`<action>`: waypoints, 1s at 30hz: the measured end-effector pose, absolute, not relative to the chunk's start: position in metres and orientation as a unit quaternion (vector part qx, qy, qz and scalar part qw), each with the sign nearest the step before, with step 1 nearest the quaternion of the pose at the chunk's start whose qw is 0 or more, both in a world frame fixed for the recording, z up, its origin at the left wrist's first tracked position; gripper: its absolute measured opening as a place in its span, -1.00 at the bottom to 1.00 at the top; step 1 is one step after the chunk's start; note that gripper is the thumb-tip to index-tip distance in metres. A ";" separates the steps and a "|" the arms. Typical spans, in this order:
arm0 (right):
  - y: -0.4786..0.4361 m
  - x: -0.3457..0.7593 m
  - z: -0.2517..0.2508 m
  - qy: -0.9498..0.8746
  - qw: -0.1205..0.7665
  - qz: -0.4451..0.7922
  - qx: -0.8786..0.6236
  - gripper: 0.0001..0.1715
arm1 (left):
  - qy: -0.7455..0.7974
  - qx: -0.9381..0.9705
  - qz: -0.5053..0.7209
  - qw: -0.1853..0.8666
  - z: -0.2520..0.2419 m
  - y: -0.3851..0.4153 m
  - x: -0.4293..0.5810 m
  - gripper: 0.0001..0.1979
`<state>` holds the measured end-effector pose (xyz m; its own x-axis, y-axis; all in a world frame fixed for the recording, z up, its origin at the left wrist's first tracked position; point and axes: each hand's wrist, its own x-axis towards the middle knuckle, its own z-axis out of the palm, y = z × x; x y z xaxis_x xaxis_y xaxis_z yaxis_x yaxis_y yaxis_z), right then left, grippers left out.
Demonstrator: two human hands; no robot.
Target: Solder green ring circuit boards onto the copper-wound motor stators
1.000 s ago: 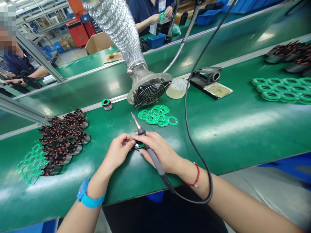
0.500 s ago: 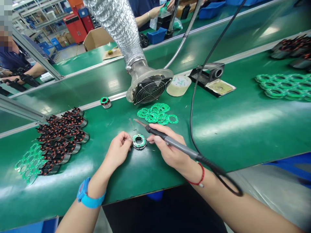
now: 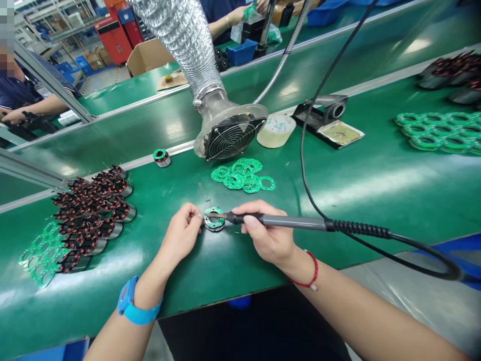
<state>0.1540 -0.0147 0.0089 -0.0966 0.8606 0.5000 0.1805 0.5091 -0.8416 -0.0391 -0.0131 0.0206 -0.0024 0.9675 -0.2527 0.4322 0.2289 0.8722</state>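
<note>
My right hand (image 3: 268, 235) grips a soldering iron (image 3: 285, 221) like a pen, lying almost level, its tip touching the top of a small round stator with a green ring board (image 3: 214, 220) on the green bench. My left hand (image 3: 184, 231) is closed in a pinch at the left edge of that stator; what it pinches is too small to see. The iron's black cable (image 3: 394, 245) loops off to the right and up.
A cluster of copper-wound stators (image 3: 92, 215) and loose green ring boards (image 3: 41, 250) lie at left. More ring boards (image 3: 242, 176) sit ahead, under a fume-extractor fan (image 3: 230, 136). A lone stator (image 3: 162, 157), tape roll (image 3: 277, 130) and iron stand (image 3: 326, 118) lie beyond. Other people work at the far benches.
My right hand has swung the iron from pointing up and away to lying level, bringing the tip down onto the stator. My left hand stayed pinched beside it.
</note>
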 end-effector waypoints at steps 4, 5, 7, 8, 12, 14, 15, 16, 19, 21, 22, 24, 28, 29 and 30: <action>-0.015 0.154 0.009 -0.676 0.556 0.292 -0.386 -0.77 | 0.642 0.560 0.292 0.435 0.018 -0.013 -0.039 -0.90; -0.014 0.154 0.010 -0.678 0.555 0.289 -0.386 -0.78 | 0.642 0.565 0.292 0.427 0.018 -0.012 -0.039 -0.90; -0.012 0.152 0.012 -0.687 0.546 0.293 -0.380 -0.73 | 0.642 0.577 0.292 0.412 0.018 -0.012 -0.039 -0.90; -0.011 0.150 0.013 -0.697 0.535 0.296 -0.375 -0.69 | 0.643 0.581 0.292 0.405 0.018 -0.012 -0.039 -0.90; -0.006 0.142 0.014 -0.776 0.452 0.261 -0.354 -0.57 | 0.644 0.598 0.287 0.380 0.020 -0.012 -0.038 -0.89; -0.004 0.139 0.012 -0.817 0.405 0.227 -0.341 -0.51 | 0.643 0.605 0.285 0.373 0.021 -0.012 -0.037 -0.89; -0.003 0.137 0.010 -0.832 0.386 0.218 -0.334 -0.46 | 0.643 0.607 0.283 0.371 0.022 -0.012 -0.037 -0.89; -0.003 0.137 0.008 -0.841 0.372 0.214 -0.329 -0.42 | 0.643 0.607 0.282 0.371 0.022 -0.012 -0.037 -0.88; -0.002 0.137 0.005 -0.847 0.358 0.225 -0.321 -0.35 | 0.644 0.606 0.280 0.374 0.022 -0.012 -0.037 -0.88; -0.002 0.138 0.005 -0.846 0.357 0.233 -0.319 -0.34 | 0.643 0.603 0.282 0.378 0.021 -0.011 -0.037 -0.89; -0.002 0.138 0.005 -0.846 0.356 0.235 -0.319 -0.34 | 0.642 0.603 0.284 0.380 0.021 -0.011 -0.037 -0.89; -0.002 0.139 0.007 -0.847 0.353 0.237 -0.320 -0.33 | 0.636 0.603 0.291 0.383 0.020 -0.010 -0.037 -0.89; -0.004 0.139 0.009 -0.849 0.349 0.235 -0.320 -0.36 | 0.629 0.602 0.297 0.392 0.017 -0.010 -0.038 -0.89; -0.004 0.139 0.009 -0.849 0.350 0.233 -0.320 -0.36 | 0.629 0.600 0.297 0.396 0.017 -0.009 -0.040 -0.89; -0.004 0.140 0.009 -0.849 0.352 0.229 -0.320 -0.37 | 0.630 0.596 0.300 0.399 0.016 -0.009 -0.041 -0.90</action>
